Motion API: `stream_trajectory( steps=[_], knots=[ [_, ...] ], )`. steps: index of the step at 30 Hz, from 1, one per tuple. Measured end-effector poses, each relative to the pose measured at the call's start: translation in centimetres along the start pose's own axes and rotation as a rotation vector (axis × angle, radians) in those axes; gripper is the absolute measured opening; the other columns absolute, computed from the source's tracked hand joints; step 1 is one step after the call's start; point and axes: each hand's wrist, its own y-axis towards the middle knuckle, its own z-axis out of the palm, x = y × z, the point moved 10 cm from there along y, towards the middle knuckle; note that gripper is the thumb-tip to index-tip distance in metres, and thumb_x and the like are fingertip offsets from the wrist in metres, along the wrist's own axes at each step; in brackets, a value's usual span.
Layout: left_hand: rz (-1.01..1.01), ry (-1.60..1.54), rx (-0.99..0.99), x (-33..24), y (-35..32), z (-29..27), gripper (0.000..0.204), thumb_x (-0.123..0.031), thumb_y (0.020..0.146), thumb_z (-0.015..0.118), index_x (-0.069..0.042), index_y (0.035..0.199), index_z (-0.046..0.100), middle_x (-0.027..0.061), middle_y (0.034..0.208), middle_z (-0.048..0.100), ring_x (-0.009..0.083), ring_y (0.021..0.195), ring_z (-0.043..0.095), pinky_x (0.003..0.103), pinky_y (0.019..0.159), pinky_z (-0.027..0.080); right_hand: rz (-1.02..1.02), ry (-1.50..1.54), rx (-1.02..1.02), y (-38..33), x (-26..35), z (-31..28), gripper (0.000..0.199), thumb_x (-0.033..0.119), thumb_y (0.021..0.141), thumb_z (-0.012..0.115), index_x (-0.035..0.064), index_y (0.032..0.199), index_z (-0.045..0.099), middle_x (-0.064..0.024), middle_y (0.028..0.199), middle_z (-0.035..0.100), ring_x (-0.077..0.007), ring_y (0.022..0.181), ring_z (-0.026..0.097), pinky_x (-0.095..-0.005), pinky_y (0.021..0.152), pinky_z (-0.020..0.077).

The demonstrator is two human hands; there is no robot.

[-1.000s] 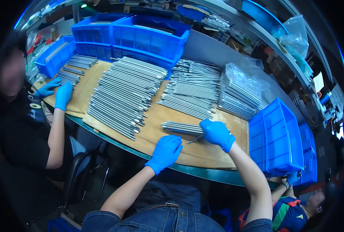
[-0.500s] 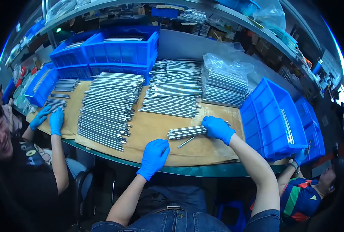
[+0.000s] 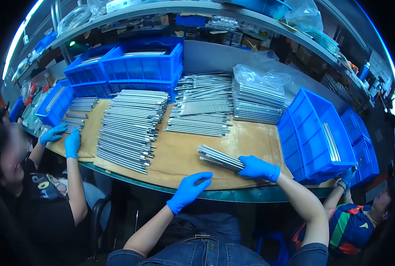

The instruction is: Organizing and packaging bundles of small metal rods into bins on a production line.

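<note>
My right hand [image 3: 259, 168], in a blue glove, is closed round the right end of a small bundle of slim metal rods [image 3: 218, 157]. The bundle is tilted above the brown board [image 3: 175, 157] on the worktable, near its front edge. My left hand [image 3: 189, 189], also gloved in blue, is just left of the bundle and holds nothing. Its thumb and fingers are apart. A large row of metal rods [image 3: 128, 128] lies to the left. Farther back is a looser pile of rods [image 3: 199, 108], beside a stack of rods under clear plastic [image 3: 257, 99].
A tilted blue bin [image 3: 301, 137] with a few rods stands at the right. Stacked blue bins [image 3: 139, 68] are at the back left, under an overhead shelf [image 3: 197, 6]. A co-worker's gloved hands [image 3: 72, 144] are at the left; another person's hand [image 3: 348, 176] is beside the right bin.
My right hand has drawn the rods toward me and lifted and tilted them off the board. My left hand has moved right and down, its fingers opening out toward the bundle.
</note>
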Motion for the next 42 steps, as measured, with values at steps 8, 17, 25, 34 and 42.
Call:
stream_trajectory(
  steps=[8, 17, 25, 34, 42],
  knots=[
    [0.237, -1.262, 0.085, -9.3, 7.6, -3.0, 0.044, -0.012, 0.078, 0.066, -0.003, 0.118, 0.051, 0.0109, 0.106, 0.057, 0.0206, 0.106, 0.054, 0.034, 0.094, 0.042, -0.028, 0.845, 0.053, 0.4, 8.8, -0.5, 0.029, 0.016, 0.077, 0.067, 0.0040, 0.101, 0.056, -0.0040, 0.085, 0.060, -0.0096, 0.072, 0.056, -0.0270, 0.066, 0.0478],
    [0.159, -0.352, 0.289, -14.0, 9.6, -0.9, 0.045, -0.003, 0.070, 0.070, -0.004, 0.113, 0.056, 0.0063, 0.083, 0.063, 0.0154, 0.083, 0.061, 0.030, 0.081, 0.049, -0.213, 1.035, -0.160, 2.9, 9.5, -0.7, 0.027, 0.016, 0.077, 0.070, 0.0063, 0.100, 0.059, -0.0034, 0.093, 0.060, -0.0123, 0.087, 0.057, -0.0294, 0.079, 0.0463],
    [0.133, -0.446, 0.510, -15.1, 8.4, 3.2, 0.058, -0.002, 0.070, 0.071, -0.004, 0.124, 0.049, 0.0068, 0.088, 0.063, 0.0128, 0.084, 0.060, 0.027, 0.081, 0.048, -0.367, 0.895, -0.185, 3.6, 7.6, 2.2, 0.027, 0.014, 0.078, 0.069, 0.0063, 0.102, 0.059, -0.0057, 0.096, 0.062, -0.0157, 0.094, 0.057, -0.0321, 0.084, 0.0468],
    [0.169, -0.421, 0.507, -15.0, 8.3, 4.0, 0.046, -0.004, 0.073, 0.068, -0.004, 0.117, 0.054, 0.0054, 0.084, 0.063, 0.0105, 0.079, 0.058, 0.026, 0.076, 0.049, -0.359, 0.969, -0.181, 3.9, 6.7, 3.9, 0.027, 0.013, 0.078, 0.069, 0.0063, 0.101, 0.059, -0.0058, 0.095, 0.060, -0.0153, 0.091, 0.057, -0.0312, 0.081, 0.0468],
    [0.110, -0.331, 0.272, -12.0, 8.5, 1.1, 0.014, -0.007, 0.075, 0.067, -0.003, 0.086, 0.059, 0.0057, 0.078, 0.060, 0.0118, 0.073, 0.057, 0.027, 0.071, 0.047, -0.221, 0.972, -0.256, 4.4, 6.7, 3.9, 0.026, 0.019, 0.078, 0.069, 0.0052, 0.098, 0.059, -0.0057, 0.091, 0.060, -0.0144, 0.085, 0.058, -0.0295, 0.076, 0.0472]
  ],
)
